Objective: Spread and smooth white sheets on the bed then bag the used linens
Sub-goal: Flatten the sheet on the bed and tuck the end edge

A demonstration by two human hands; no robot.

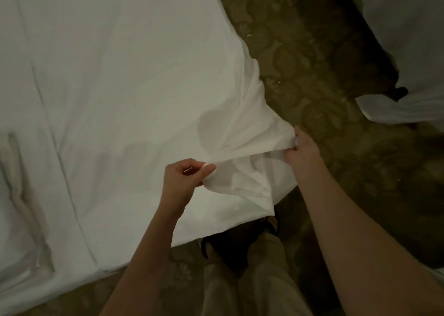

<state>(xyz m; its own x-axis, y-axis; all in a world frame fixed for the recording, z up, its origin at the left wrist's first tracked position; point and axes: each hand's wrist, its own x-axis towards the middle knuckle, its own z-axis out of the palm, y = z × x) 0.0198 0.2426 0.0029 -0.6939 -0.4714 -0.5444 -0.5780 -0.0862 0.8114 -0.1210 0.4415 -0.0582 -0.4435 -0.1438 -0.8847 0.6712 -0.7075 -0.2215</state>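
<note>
A white sheet point(125, 80) covers the bed across the left and centre of the head view. Its corner point(242, 171) is lifted off the bed's near right corner. My left hand point(183, 180) pinches the sheet's edge between thumb and fingers. My right hand point(304, 151) grips the same edge further right, over the carpet, and the hem is stretched taut between the two hands. Loose folds of the corner hang below the hands. A rumpled ridge of fabric point(21, 195) lies at the bed's left side.
Patterned brown carpet point(312, 51) runs along the bed's right side and foot. More white fabric point(408, 39) lies at the upper right, with a white edge point(396, 109) jutting out below it. My legs and dark shoes point(230, 248) stand at the bed's corner.
</note>
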